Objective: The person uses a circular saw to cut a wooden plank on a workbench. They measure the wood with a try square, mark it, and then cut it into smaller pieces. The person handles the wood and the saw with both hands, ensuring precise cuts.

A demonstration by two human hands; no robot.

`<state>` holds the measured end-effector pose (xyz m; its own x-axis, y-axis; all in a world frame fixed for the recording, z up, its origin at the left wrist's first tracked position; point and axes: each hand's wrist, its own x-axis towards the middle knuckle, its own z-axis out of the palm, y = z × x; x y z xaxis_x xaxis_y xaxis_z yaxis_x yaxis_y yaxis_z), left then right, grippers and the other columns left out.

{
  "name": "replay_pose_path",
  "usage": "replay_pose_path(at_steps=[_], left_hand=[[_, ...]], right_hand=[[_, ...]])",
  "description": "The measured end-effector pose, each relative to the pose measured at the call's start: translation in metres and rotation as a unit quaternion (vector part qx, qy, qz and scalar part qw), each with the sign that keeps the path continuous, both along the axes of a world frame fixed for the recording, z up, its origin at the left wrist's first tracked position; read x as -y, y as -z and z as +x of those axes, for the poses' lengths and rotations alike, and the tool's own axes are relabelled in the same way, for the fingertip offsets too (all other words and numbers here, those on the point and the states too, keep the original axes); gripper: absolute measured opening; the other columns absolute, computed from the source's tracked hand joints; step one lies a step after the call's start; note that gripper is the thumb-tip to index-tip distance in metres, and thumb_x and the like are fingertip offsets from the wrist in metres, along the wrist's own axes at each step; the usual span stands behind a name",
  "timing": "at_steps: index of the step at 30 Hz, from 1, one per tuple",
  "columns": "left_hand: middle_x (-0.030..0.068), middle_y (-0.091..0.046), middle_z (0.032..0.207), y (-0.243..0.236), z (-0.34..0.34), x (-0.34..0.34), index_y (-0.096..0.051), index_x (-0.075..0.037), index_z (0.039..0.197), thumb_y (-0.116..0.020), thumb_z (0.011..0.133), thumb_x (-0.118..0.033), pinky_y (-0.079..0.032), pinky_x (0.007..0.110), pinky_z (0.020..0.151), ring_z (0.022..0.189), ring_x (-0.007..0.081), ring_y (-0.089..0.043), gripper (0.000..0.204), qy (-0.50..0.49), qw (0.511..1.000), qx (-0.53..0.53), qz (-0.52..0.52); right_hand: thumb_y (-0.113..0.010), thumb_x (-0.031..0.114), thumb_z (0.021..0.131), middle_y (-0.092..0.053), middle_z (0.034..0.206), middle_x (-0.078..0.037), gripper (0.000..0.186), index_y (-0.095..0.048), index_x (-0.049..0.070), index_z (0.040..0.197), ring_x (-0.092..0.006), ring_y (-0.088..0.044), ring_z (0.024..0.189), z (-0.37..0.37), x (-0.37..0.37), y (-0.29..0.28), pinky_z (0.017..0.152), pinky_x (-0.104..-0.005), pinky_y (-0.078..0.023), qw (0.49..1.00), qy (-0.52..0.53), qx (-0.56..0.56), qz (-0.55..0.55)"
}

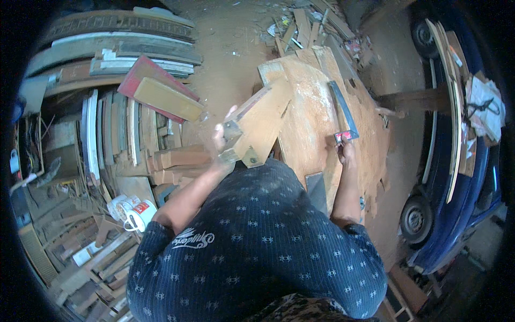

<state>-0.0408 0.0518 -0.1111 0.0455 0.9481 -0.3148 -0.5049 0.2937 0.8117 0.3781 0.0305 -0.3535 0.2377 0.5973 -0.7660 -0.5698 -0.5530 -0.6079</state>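
In my left hand point(219, 144) is a broad wooden board point(264, 117), gripped at its near left edge. The board is tilted, with a notched near end bearing dark spots, and its far end reaches over the workbench. My right hand point(346, 147) is closed around the near end of a long, narrow dark bar point(340, 107). That end shows a red patch; I cannot make out what kind of tool the bar is. Beneath both hands' things lies a dusty wooden worktop point(311, 107) with sawdust on it.
Stacked planks point(123, 53) fill the left side, with a red-edged panel point(161, 88) among them. A white bucket point(140, 216) stands at the lower left. Scrap wood point(303, 32) lies beyond the worktop. On the right is a blue car point(456, 214), with long boards point(449, 118) against it.
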Motion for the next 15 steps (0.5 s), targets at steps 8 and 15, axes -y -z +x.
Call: replay_pose_path(at_steps=[8,15], left_hand=[[0.0217,-0.038,0.150,-0.029,0.033,-0.034,-0.028,-0.002,0.152,-0.031,0.103,-0.057,-0.029,0.043,0.116,0.141,0.0325,-0.036,0.074,0.181,0.971,-0.154,0.027],[0.0298,-0.036,0.150,-0.025,0.054,-0.040,-0.033,0.001,0.148,-0.038,0.104,-0.050,-0.030,0.044,0.115,0.141,0.0402,-0.036,0.068,0.199,0.919,-0.303,0.156]], right_hand=[[-0.065,0.030,0.096,-0.068,0.100,-0.011,0.044,-0.057,-0.001,0.127,-0.0151,-0.064,0.074,-0.060,-0.039,-0.066,0.062,-0.0291,-0.055,0.981,-0.090,0.170,0.038],[-0.066,0.024,0.095,-0.068,0.114,-0.015,0.041,-0.061,-0.005,0.124,-0.0184,-0.065,0.085,-0.148,-0.060,-0.241,0.076,-0.0312,-0.053,0.928,-0.206,0.128,0.282]])
